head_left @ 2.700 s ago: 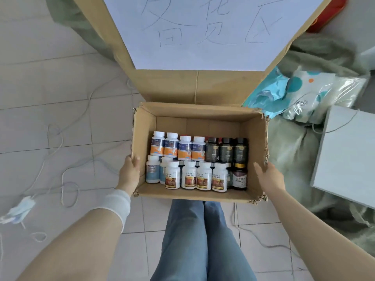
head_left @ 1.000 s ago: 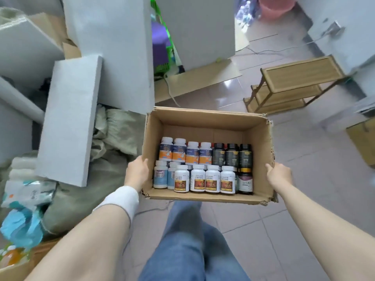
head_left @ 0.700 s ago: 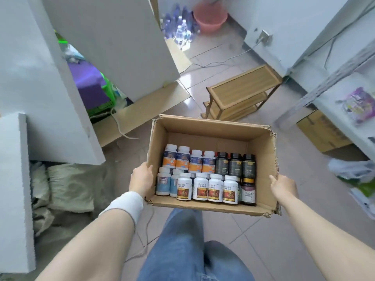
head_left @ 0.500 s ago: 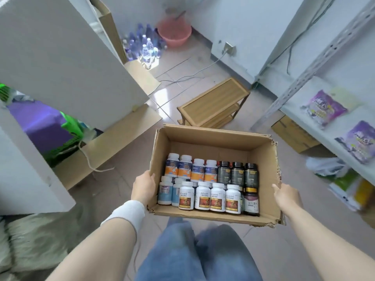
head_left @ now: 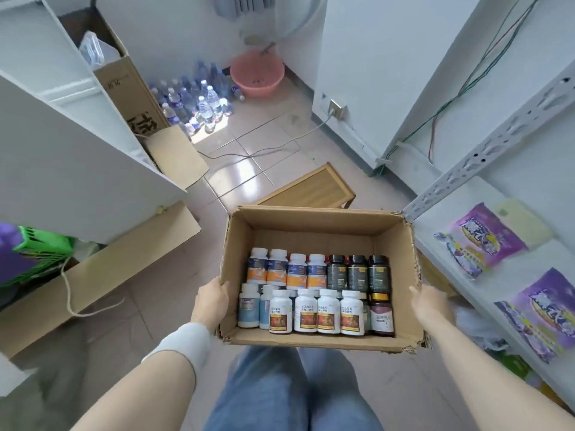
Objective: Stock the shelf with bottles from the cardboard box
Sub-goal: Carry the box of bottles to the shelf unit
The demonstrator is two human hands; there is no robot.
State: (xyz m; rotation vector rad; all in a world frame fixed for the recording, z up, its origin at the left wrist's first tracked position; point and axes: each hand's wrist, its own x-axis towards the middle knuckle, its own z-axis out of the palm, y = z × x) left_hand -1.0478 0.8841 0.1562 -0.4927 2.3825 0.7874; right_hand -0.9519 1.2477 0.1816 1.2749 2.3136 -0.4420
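Left hand [head_left: 209, 301] gripping the near left wall of an open cardboard box [head_left: 311, 340], thumb hooked over the rim. Right hand [head_left: 431, 307] against the right wall, fingers hidden, grip unclear. Inside, upright white and dark bottles [head_left: 315, 311] in rows. White shelf [head_left: 441, 234] just right.

cardboard box [head_left: 314, 214]: centre | bottles [head_left: 315, 293]: inside it, standing in rows, filling its 6 o'clock half | left hand [head_left: 210, 301]: holds its 9 o'clock wall | right hand [head_left: 431, 309]: holds its 3 o'clock wall | shelf [head_left: 435, 244]: 3 o'clock, just beside box, packets [head_left: 480, 241] lying on it | stool [head_left: 311, 189]: 12 o'clock, behind box | water bottles [head_left: 199, 104], basin [head_left: 256, 76]: 11 o'clock, well beyond
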